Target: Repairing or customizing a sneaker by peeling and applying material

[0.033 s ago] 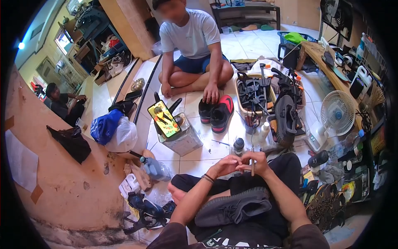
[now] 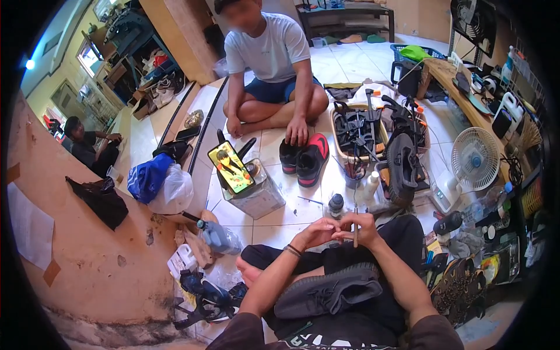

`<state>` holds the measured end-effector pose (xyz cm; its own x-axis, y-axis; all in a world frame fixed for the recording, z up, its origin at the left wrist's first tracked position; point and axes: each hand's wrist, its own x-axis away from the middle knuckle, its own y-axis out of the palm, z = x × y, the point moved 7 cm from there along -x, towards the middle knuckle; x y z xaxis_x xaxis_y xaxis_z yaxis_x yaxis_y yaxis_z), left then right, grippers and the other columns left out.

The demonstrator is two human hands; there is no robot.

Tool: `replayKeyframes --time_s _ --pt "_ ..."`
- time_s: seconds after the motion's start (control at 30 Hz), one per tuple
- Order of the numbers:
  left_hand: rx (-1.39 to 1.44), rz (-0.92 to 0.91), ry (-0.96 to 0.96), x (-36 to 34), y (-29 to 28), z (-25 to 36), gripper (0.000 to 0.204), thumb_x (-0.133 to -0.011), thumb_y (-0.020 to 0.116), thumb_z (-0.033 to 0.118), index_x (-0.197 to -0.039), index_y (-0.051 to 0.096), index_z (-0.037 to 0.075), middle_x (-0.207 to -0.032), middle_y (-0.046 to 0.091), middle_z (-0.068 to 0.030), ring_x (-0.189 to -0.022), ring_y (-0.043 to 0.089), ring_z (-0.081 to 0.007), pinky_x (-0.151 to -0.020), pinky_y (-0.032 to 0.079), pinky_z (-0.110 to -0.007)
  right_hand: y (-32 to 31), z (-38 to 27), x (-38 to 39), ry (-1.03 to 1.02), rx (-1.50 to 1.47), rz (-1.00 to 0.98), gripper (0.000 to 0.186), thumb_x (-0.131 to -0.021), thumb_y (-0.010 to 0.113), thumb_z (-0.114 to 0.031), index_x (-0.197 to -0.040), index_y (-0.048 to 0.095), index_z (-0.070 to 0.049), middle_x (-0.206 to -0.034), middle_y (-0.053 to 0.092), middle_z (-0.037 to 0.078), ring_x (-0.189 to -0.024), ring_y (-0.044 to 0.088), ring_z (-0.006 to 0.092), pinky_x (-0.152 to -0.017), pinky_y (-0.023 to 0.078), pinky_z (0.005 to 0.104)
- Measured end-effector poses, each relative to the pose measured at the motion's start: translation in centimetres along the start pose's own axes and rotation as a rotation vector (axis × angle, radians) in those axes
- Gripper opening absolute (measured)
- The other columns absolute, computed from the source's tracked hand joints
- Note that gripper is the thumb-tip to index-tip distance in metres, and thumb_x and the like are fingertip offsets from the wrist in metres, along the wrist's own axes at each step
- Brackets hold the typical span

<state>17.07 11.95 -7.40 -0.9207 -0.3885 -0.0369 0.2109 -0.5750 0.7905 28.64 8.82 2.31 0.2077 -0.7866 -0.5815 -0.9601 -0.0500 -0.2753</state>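
Note:
Both my hands meet above my crossed legs. In my right hand (image 2: 360,228) a thin upright tool with a brown handle (image 2: 356,238) and a slim shaft is gripped; its exact kind is unclear. The fingertips of my left hand (image 2: 319,232) are pinched together against the right fingers; whatever they hold is too small to make out. Across my lap lies a dark grey lace-up sneaker (image 2: 312,296), its opening toward the right, below my hands and touched by neither. A similar grey shoe (image 2: 402,166) rests by the baskets at the right.
Opposite me sits a person (image 2: 269,49), one hand on a black-and-red pair of shoes (image 2: 312,163). A phone (image 2: 232,169) leans on a metal tin (image 2: 256,201). Right are a tool basket (image 2: 338,137), a dark bottle (image 2: 336,204) and a white fan (image 2: 475,157). Left stands a grey jug (image 2: 217,236).

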Motion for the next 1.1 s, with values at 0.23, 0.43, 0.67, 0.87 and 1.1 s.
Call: replayKeyframes --time_s 0.23,0.43,0.67,0.87,1.1 --pt "-0.021 -0.014 -0.005 -0.2 0.1 0.2 0.029 -0.086 0.064 0.026 -0.096 0.067 -0.001 -0.097 0.064 -0.0146 -0.096 0.062 -0.0277 -0.092 0.048 -0.046 -0.1 0.8 0.2 0.027 0.014 0.061 0.027 -0.068 0.088 -0.02 -0.078 0.067 -0.007 -0.063 0.064 0.003 -0.051 0.06 0.0117 -0.048 0.043 0.0236" --pt "-0.011 -0.037 -0.001 -0.1 0.2 0.2 0.029 -0.087 0.064 0.026 -0.097 0.068 -0.001 -0.097 0.064 -0.014 -0.096 0.062 -0.0273 -0.093 0.047 -0.046 0.0 0.9 0.1 0.054 -0.034 0.052 0.028 -0.066 0.089 -0.02 -0.076 0.067 -0.007 -0.063 0.064 0.003 -0.051 0.061 0.0115 -0.049 0.044 0.0237" --pt "-0.034 -0.028 0.007 0.1 -0.2 0.0 0.03 -0.087 0.064 0.026 -0.099 0.069 0.0 -0.099 0.065 -0.0143 -0.096 0.062 -0.0271 -0.093 0.047 -0.046 0.1 1.4 0.4 0.065 -0.023 0.029 0.028 -0.066 0.089 -0.019 -0.076 0.067 -0.006 -0.065 0.065 0.004 -0.053 0.062 0.0121 -0.05 0.045 0.0241" --pt "-0.031 -0.028 0.007 0.2 -0.2 0.1 0.029 -0.088 0.063 0.025 -0.1 0.069 -0.001 -0.102 0.065 -0.015 -0.098 0.062 -0.0273 -0.094 0.047 -0.045 0.2 0.8 0.3 -0.103 0.064 -0.038 0.022 -0.074 0.083 -0.013 -0.083 0.065 -0.003 -0.068 0.066 0.004 -0.059 0.068 0.0136 -0.051 0.049 0.0227" --pt "-0.035 -0.021 0.001 0.2 -0.2 0.1 0.027 -0.087 0.064 0.023 -0.1 0.069 -0.001 -0.102 0.066 -0.0146 -0.098 0.062 -0.027 -0.095 0.046 -0.045 0.5 1.3 0.3 0.203 -0.16 -0.014 0.027 -0.069 0.087 -0.014 -0.085 0.067 -0.003 -0.072 0.068 0.005 -0.061 0.067 0.0123 -0.056 0.05 0.0236"
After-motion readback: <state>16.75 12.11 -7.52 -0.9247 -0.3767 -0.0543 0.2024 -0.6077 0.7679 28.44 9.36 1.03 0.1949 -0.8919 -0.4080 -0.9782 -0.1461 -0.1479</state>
